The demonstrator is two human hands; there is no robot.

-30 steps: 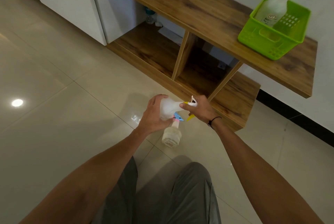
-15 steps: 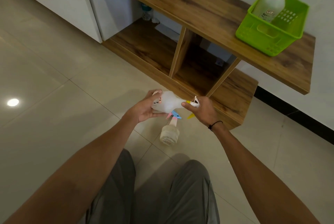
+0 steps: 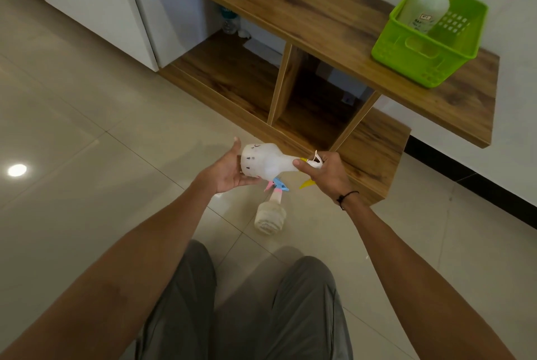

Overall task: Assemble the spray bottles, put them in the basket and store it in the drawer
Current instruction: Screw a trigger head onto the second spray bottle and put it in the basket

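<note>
- I hold a frosted white spray bottle (image 3: 266, 160) sideways in the air above the tiled floor (image 3: 87, 141), its base toward my left and its neck toward my right.
- My left hand (image 3: 229, 170) cups the base, palm up, fingers loosely curled under it and thumb raised beside it.
- My right hand (image 3: 325, 170) is closed around the yellow and white trigger head (image 3: 312, 160) at the bottle's neck; the yellow trigger pokes out below my fingers.
- A second spray bottle (image 3: 270, 212) with a pink and blue trigger head lies on the floor just beneath my hands.
- On the top of the wooden shelf unit (image 3: 305, 10), well apart to my right, sits a green plastic basket (image 3: 421, 51) with a large white bottle with a red collar (image 3: 427, 2) leaning inside it.
- A white cabinet (image 3: 96, 2) stands at the left end of the shelf unit.
- My grey trousers (image 3: 247, 316) fill the bottom of the view.
</note>
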